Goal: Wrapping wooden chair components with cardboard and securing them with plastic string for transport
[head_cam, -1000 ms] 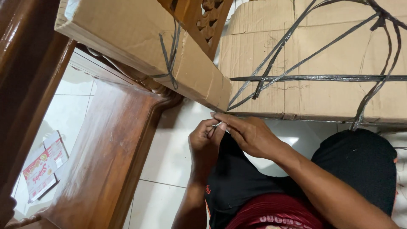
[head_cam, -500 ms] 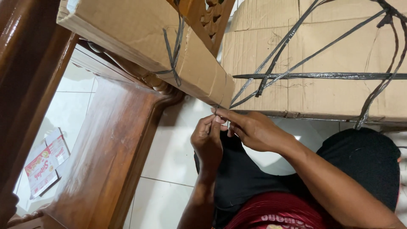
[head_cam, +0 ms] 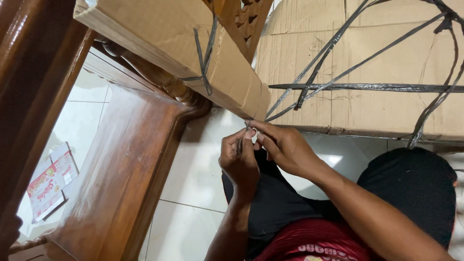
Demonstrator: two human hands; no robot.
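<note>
My left hand point(head_cam: 238, 159) and my right hand point(head_cam: 286, 149) meet fingertip to fingertip just below the corner of a cardboard box point(head_cam: 227, 77). Both pinch the end of a thin grey plastic string point(head_cam: 247, 129) between thumbs and fingers. The string leads up toward a second, larger cardboard box point(head_cam: 386, 63), which is wrapped in crossing strands of the same grey string point(head_cam: 367, 87). The smaller box also has grey string tied around it. My knees in black cloth sit under my hands.
A dark polished wooden bench or table point(head_cam: 116, 174) runs along the left, with carved wood point(head_cam: 244, 19) behind the smaller box. White floor tiles point(head_cam: 193, 179) lie below. A flattened red and white carton point(head_cam: 46, 186) lies on the floor at far left.
Both hands have risen slightly toward the box corner and shifted a little right, fingers reworking their pinch on the string end. The boxes have not moved.
</note>
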